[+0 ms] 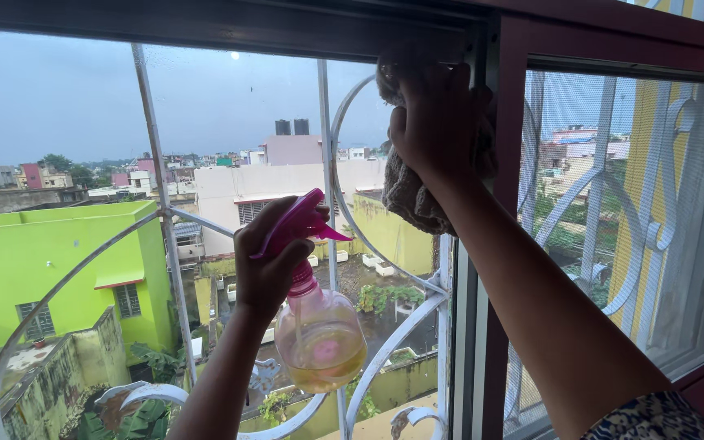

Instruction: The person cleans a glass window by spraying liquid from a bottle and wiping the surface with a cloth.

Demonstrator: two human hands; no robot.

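Flanking hands: white grille [332, 187], red frame [505, 204]

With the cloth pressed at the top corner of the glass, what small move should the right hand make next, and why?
Probably wipe the cloth down and leftward across the window pane. The right hand holds it at the top by the frame, spray droplets speckle the upper glass, and the left hand holds the spray bottle clear below.

White curved window grille [165, 220] seen behind glass pane [59, 90]. Dark red window frame [508, 163] at right, mesh screen [580, 204] beside it. Lime green building [50, 261] at far left, pale building [238, 195] farther, potted plants [385, 297] on rooftop below. Grey sky [205, 90] overhead.
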